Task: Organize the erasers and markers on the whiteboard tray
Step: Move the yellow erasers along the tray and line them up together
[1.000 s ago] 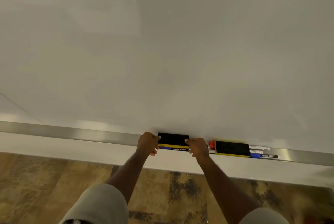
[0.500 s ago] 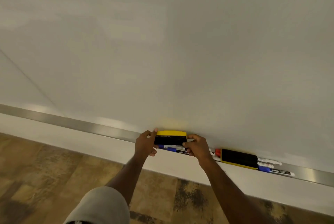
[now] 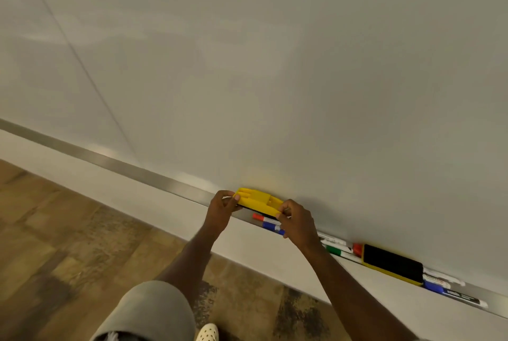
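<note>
A yellow eraser (image 3: 258, 201) is held just above the metal whiteboard tray (image 3: 143, 173), yellow back upward and black felt facing down. My left hand (image 3: 221, 207) pinches its left end and my right hand (image 3: 297, 222) pinches its right end. Under it lie a red-capped marker (image 3: 261, 217) and a blue marker (image 3: 272, 227) on the tray. Further right a second eraser (image 3: 391, 262), black felt up with a yellow edge, rests on the tray among a green marker (image 3: 336, 250), a red cap (image 3: 357, 248) and a blue-capped marker (image 3: 437, 287).
The white board (image 3: 275, 65) fills the upper view, with a panel seam (image 3: 74, 52) at the left. The tray runs bare to the left of my hands. Below are a white wall strip, a wooden floor (image 3: 55, 230) and my shoe (image 3: 208, 332).
Both hands have lifted the eraser off the markers and turned it over, from felt up to yellow back up. The view has swung, so the tray now slopes down to the right.
</note>
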A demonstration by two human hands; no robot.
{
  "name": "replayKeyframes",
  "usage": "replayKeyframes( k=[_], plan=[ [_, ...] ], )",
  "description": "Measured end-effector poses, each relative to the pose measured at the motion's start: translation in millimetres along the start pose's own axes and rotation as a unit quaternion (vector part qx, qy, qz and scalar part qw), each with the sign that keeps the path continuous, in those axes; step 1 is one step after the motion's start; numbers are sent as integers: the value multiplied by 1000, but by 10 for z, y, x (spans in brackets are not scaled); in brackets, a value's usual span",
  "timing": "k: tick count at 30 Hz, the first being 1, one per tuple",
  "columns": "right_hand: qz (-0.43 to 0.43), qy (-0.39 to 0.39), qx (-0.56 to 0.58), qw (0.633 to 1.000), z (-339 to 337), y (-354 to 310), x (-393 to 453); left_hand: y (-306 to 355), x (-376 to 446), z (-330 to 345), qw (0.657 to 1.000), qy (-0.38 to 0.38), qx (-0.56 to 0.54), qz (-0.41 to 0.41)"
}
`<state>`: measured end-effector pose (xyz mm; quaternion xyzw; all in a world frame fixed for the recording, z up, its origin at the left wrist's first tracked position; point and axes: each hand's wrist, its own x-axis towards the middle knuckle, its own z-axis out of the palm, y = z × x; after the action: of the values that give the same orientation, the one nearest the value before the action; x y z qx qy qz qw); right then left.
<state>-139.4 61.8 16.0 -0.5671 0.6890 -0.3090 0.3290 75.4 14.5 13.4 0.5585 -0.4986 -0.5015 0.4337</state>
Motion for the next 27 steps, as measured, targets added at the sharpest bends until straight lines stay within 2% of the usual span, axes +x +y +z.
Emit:
replayKeyframes(
  k=[4,6,9,15,27],
  plan=[
    [-35,11,-57,998,296,-218,121,-100,165,-298,999,33,-14,0],
    [-44,-9,-83,996,486,-335,199,-156,297,-489,999,51,14,-4],
    [-68,0,-171,983,819,-540,349,-239,549,-806,994,68,83,-5],
    [-74,-13,-200,977,1513,-1012,721,-438,979,-1481,975,143,170,-11],
    [-132,-93,-291,943,2844,-1676,1486,-839,1743,-2802,948,147,279,-32]
  ],
)
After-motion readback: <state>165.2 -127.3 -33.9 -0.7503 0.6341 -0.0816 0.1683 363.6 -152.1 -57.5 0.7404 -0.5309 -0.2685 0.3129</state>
